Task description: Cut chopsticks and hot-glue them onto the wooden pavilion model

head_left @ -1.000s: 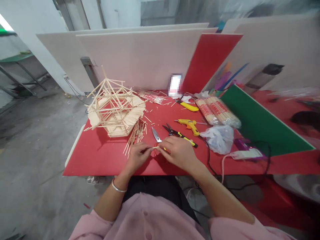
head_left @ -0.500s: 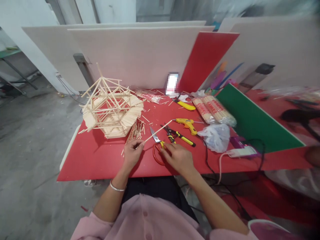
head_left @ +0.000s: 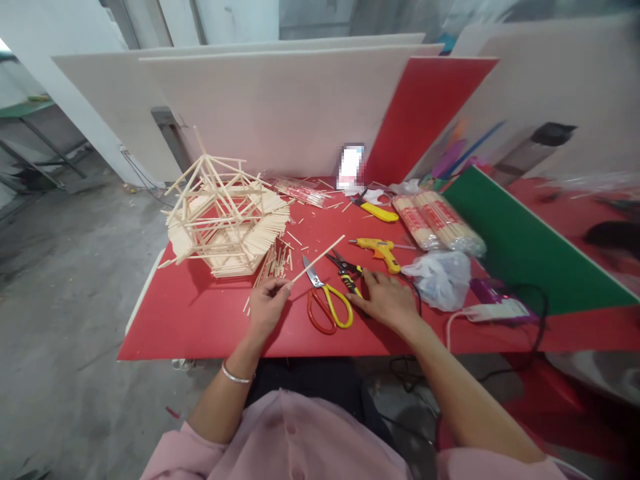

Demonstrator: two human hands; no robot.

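My left hand pinches a thin wooden stick near its lower end; the stick points up and to the right. Spread fingers show on my right hand, which lies over the handle of one pair of black-and-yellow pliers and hides most of it. Beside its thumb is a second pair of pliers. Between my hands, scissors with one red and one yellow handle loop lie on the table. Left of them stands a stick-built model with a pointed frame on top.
A yellow glue gun lies beyond my right hand, near a crumpled plastic bag. Bundled sticks, a yellow-handled cutter and a phone sit farther back. A green board leans at the right. Loose sticks lie beside the model.
My right hand has moved off the scissors to the right, onto the pliers. The scissors' handles now show fully. My left hand keeps its hold on the stick.
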